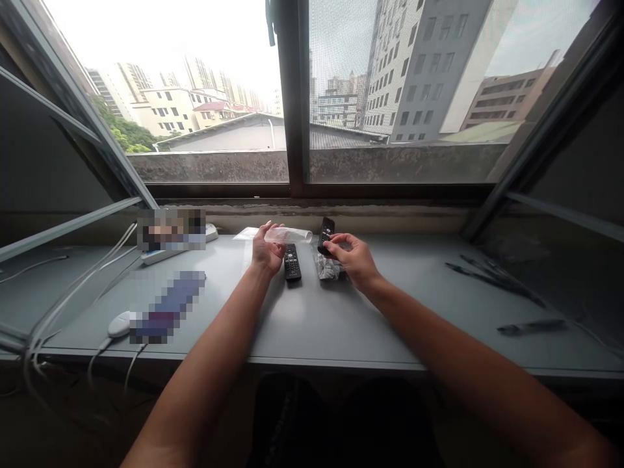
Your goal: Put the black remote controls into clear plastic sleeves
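Observation:
A black remote control (325, 233) is pinched upright between the thumb and fingers of my right hand (351, 257), raised off the desk. My left hand (268, 249), palm turned up, has its fingers curled round a clear plastic bag (292, 235) that stretches out to the right toward the raised remote. Just right of my left hand, a second black remote control (292, 265) lies flat on the desk, its top end partly covered by the bag and fingers. Beneath my right hand sits a crumpled clear plastic packet (327, 268); its contents are hard to make out.
On the left of the grey desk (331, 331) are a white power strip (207, 234), a blurred-out blue item (168, 309), a white round charger (119, 324) and loose cables. Dark cables or pens (531, 327) lie at the right. A window stands behind, with metal frames on both sides.

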Tool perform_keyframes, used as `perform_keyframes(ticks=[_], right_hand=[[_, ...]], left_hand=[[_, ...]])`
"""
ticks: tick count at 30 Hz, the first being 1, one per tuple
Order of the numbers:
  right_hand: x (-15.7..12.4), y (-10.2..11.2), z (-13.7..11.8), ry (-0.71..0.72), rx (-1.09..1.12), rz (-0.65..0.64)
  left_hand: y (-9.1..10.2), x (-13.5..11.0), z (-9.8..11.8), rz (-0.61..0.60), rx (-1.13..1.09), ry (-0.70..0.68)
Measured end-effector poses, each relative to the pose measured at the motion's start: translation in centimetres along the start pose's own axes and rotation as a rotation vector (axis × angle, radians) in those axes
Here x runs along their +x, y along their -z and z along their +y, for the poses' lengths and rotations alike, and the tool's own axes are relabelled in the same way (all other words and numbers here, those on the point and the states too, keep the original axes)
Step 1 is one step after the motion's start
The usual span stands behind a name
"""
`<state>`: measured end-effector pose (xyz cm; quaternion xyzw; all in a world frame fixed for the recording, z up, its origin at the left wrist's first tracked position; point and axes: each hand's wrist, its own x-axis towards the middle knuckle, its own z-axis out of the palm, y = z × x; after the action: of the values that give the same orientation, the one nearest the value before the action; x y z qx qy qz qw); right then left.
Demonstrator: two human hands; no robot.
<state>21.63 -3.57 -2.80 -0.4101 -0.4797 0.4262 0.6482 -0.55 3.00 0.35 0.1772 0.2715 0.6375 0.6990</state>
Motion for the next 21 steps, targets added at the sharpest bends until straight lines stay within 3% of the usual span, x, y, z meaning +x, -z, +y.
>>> perform_keyframes(ticks=[9, 15, 21], right_hand=[[1.0, 0.6, 1.4, -0.072, 0.113, 0.094], [0.6, 0.3, 0.1, -0.126, 0.209, -0.018], [-0.2, 0.0, -1.4, -0.310, 0.336, -0.175]], left_hand=[[-0.3, -0.3, 0.1, 0.009, -0.013, -0.005], [0.1, 0.1, 0.2, -0.003, -0.016, -0.019], [-0.1, -0.1, 0.2, -0.001, -0.009, -0.017]])
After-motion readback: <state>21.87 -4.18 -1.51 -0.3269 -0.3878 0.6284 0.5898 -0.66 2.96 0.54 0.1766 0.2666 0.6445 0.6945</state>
